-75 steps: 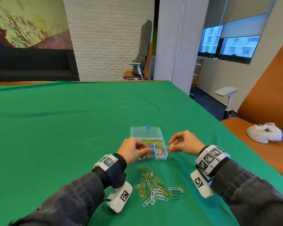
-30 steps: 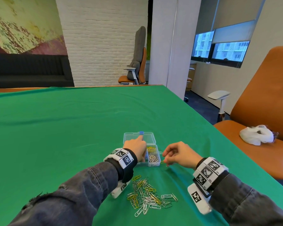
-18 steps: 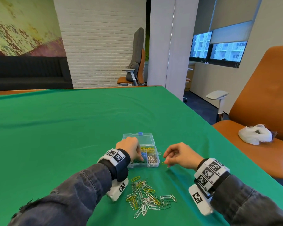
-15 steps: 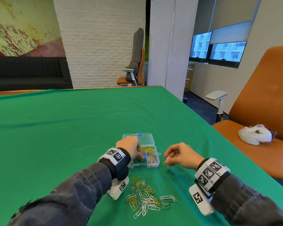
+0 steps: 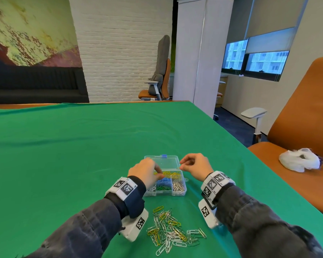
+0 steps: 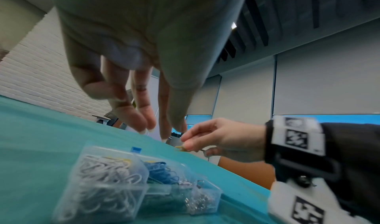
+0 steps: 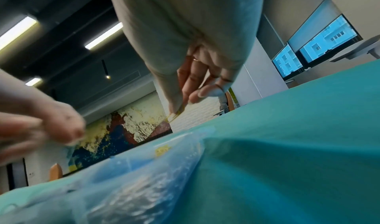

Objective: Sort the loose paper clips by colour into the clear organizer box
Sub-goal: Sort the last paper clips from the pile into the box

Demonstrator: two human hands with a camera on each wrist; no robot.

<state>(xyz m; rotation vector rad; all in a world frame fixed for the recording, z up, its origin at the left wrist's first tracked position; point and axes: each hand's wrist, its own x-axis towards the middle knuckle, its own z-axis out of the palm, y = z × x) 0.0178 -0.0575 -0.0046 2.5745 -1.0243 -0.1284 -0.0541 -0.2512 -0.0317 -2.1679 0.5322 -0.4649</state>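
The clear organizer box [image 5: 183, 193] sits open on the green cloth, its lid [image 5: 163, 162] lying flat behind it. Its compartments hold yellow, blue, green, silver and white clips. My left hand [image 5: 159, 175] hovers over the box's left side; in the left wrist view its fingers [image 6: 144, 118] hang straight and hold nothing. My right hand [image 5: 181, 165] is by the box's far right corner and pinches a yellow paper clip [image 7: 174, 113] between thumb and forefinger. The loose paper clips [image 5: 172, 229] lie in a heap in front of the box, between my wrists.
The green cloth [image 5: 82, 155] covers the whole table; its right edge runs diagonally close past my right arm. An orange chair [image 5: 296, 127] with a white crumpled bag [image 5: 298, 162] stands to the right.
My right hand has lifted and moved forward with the yellow clip, from beside the box's near right side to its far right corner. The left hand stays over the box.
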